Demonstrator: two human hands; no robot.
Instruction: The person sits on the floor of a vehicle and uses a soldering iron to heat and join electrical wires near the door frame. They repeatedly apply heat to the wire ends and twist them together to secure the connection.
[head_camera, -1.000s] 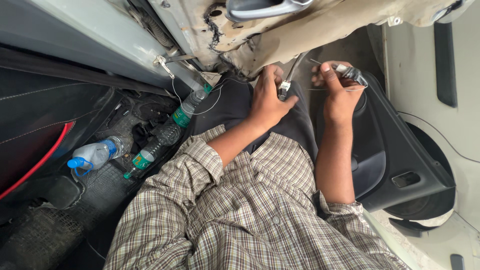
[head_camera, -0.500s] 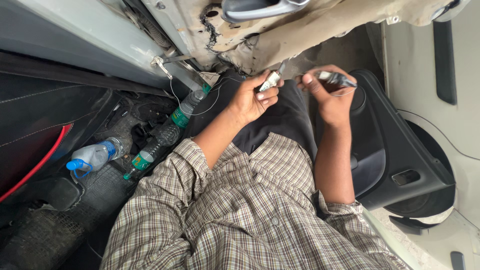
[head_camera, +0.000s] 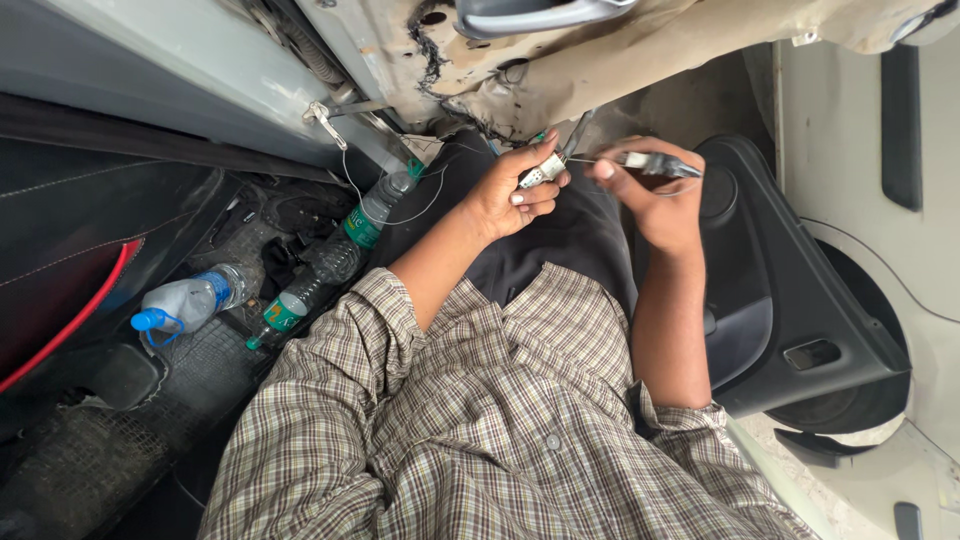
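Two hands work close under the damaged door panel (head_camera: 620, 60): the left hand (head_camera: 510, 195) pinches a small white connector (head_camera: 541, 172), the right hand (head_camera: 650, 195) grips a thin tool (head_camera: 648, 161), best guided slowly, wrists steady.

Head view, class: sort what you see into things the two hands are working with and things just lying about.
In hand:
left hand pinching a small white connector
right hand holding a grey tool
thin wire between them

Lying about:
two green-labelled bottles
blue-capped bottle
black door panel
floor mat
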